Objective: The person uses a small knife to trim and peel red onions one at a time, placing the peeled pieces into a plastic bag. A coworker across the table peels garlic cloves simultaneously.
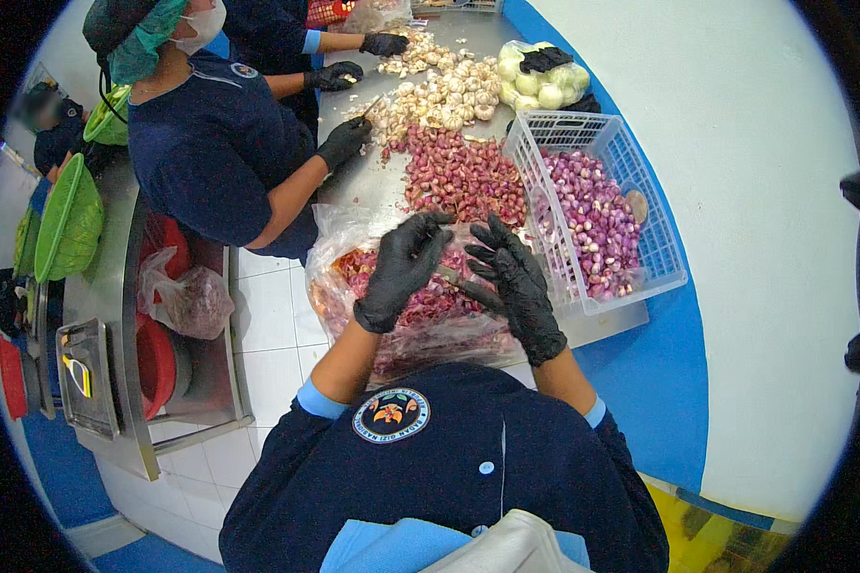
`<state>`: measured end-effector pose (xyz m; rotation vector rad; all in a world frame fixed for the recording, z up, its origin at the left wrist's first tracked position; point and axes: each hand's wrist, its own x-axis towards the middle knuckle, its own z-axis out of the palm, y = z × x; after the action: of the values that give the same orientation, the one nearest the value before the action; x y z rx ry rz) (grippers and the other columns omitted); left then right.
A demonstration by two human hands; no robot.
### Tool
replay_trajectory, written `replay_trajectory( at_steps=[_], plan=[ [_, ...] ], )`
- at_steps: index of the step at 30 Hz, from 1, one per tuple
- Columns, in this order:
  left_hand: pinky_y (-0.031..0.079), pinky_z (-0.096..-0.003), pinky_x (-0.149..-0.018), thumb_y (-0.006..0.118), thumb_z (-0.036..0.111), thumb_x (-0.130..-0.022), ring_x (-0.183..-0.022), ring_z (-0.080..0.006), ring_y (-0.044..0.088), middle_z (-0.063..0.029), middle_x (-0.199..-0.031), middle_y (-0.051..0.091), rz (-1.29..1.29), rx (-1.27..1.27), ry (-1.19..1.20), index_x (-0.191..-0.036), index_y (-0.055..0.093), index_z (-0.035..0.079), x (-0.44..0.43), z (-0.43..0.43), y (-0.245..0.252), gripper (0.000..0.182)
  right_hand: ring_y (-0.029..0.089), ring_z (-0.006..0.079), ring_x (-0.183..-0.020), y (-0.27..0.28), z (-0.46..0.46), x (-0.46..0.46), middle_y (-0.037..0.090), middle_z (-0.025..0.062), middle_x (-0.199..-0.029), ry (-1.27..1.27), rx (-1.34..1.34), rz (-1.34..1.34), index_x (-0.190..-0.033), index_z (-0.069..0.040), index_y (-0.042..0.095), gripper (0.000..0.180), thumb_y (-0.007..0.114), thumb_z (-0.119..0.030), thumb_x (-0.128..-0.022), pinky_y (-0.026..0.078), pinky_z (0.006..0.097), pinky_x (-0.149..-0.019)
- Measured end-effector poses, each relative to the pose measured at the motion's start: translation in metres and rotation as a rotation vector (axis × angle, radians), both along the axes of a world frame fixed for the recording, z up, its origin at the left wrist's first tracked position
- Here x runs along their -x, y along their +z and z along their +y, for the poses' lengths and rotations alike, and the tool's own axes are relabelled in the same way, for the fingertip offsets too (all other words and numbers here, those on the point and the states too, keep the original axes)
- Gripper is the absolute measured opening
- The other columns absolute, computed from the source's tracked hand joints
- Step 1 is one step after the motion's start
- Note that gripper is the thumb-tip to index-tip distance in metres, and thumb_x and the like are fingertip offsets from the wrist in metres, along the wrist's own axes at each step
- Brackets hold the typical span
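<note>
Both my hands wear black gloves and are raised over a clear plastic bag of reddish shallot skins. My left hand has its fingers bent inward; whether something small sits in them is hidden. Between the hands shows a short knife blade, its end meeting the thumb of my right hand. That hand's other fingers are spread, and the knife's handle is out of sight. Just beyond the bag, unpeeled shallots lie heaped on the metal table. Peeled purple shallots fill part of a white plastic crate at right.
Garlic bulbs lie past the shallots, near a bag of pale green vegetables. At left a co-worker holds a knife; another works farther off. A steel side table holds a green basket and a metal tray.
</note>
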<state>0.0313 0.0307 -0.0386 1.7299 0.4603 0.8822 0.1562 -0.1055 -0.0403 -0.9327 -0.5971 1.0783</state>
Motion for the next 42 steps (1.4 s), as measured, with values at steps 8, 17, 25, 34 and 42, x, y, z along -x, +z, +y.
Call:
replay_trajectory(
  at_steps=[8,17,25,34,42],
  plan=[
    [0.044,-0.0249,-0.054,0.06,0.011,-0.085,-0.058,-0.009,0.053,-0.0059,-0.078,0.063,0.143,-0.126,0.146,-0.106,0.061,0.004,0.01,0.039,-0.014,0.022,0.06,0.0321,-0.081,-0.074,-0.006,-0.007,0.061,0.0142,-0.09,-0.01,0.387,-1.546,-0.107,-0.009,0.06,0.027,0.057,-0.023,-0.084,0.048,0.042,-0.067],
    [0.047,-0.0256,-0.07,0.059,0.006,-0.086,-0.075,-0.0102,0.056,-0.006,-0.102,0.065,0.261,-0.085,0.186,-0.105,0.059,0.003,0.026,0.064,-0.036,0.02,0.058,0.0382,-0.076,-0.082,0.004,-0.016,0.057,0.0188,-0.083,0.036,0.443,-1.489,-0.092,-0.006,0.058,0.016,0.054,-0.016,-0.079,0.047,0.0483,-0.066],
    [0.046,-0.0264,-0.074,0.058,0.009,-0.086,-0.081,-0.0113,0.058,-0.0065,-0.101,0.065,0.26,-0.046,0.223,-0.106,0.06,0.003,0.043,0.067,-0.044,0.02,0.059,0.035,-0.094,-0.046,-0.004,-0.034,0.06,0.0177,-0.101,0.146,0.424,-1.245,-0.114,-0.005,0.054,0.046,0.066,-0.028,-0.076,0.047,0.0402,-0.08],
    [0.044,-0.0389,-0.087,0.057,0.012,-0.081,-0.1,-0.0323,0.056,-0.0145,-0.107,0.059,0.306,-0.396,-0.181,-0.11,0.057,0.007,-0.001,0.009,-0.057,0.03,0.057,0.0372,-0.091,-0.051,-0.001,-0.063,0.059,0.0189,-0.097,-0.236,0.503,-1.316,-0.118,-0.008,0.047,0.051,0.067,-0.009,-0.071,0.046,0.0445,-0.076],
    [0.03,-0.0519,-0.101,0.048,0.028,-0.087,-0.116,-0.0287,0.047,-0.0131,-0.121,0.051,0.722,-0.909,-0.43,-0.118,0.054,0.012,-0.016,-0.021,-0.079,0.036,0.053,0.0271,-0.059,-0.035,0.006,-0.073,0.052,0.0117,-0.065,-0.262,0.524,-1.37,-0.109,-0.012,0.057,0.04,0.058,0.001,-0.07,0.043,0.0384,-0.057]
  ],
)
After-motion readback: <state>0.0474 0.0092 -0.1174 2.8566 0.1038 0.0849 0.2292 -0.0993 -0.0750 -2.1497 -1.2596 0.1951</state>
